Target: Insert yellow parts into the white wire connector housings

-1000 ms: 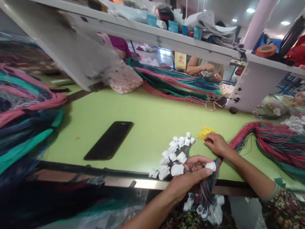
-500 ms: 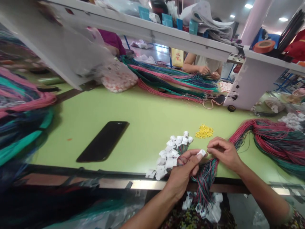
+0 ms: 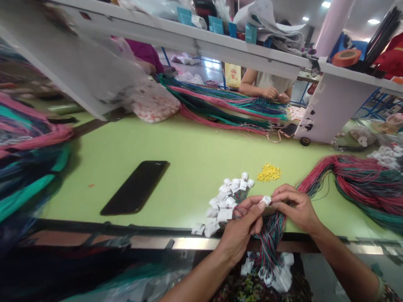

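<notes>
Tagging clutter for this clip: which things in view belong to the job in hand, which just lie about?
In the job:
- white piece in left hand, right hand beside it
- wire bundle
- likely yellow bits

Apparently just lying about:
- large phone
- orange tape roll

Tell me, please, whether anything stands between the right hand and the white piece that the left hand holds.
Nothing visible does: the right hand is right beside the white piece in the left hand, perhaps touching it. The wire bundle shows below, not between them, and the yellow bits lie farther back.
</notes>
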`<state>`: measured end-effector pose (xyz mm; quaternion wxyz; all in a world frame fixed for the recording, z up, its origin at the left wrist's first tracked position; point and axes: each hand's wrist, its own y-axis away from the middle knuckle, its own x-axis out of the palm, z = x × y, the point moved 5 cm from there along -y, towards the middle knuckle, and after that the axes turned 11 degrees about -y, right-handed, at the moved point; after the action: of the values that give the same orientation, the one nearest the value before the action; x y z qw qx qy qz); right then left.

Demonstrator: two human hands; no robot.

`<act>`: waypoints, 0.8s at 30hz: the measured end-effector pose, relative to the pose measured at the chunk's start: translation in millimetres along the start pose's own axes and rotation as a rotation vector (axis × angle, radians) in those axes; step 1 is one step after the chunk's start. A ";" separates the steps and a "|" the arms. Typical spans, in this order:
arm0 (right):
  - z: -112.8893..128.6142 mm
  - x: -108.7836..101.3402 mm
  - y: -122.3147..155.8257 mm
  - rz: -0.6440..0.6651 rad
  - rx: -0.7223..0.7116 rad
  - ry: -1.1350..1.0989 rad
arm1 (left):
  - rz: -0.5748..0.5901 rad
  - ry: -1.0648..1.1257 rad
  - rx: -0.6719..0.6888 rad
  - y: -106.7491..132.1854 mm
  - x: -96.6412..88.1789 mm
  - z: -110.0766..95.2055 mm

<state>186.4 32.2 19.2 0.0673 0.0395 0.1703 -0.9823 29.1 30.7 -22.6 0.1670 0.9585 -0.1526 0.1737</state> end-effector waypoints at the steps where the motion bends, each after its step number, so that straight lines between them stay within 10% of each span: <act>1: -3.0 -0.3 1.3 -0.019 0.014 -0.012 | 0.001 0.000 0.002 0.0 0.1 0.1; 24: 18.3 9.7 23.5 -0.178 0.041 -0.040 | -0.022 0.068 0.065 4.8 1.7 -0.3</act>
<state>179.3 2.9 27.6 -0.0175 0.0058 0.1517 -0.9883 28.8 26.1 -20.4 0.1426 0.9586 -0.1305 0.2091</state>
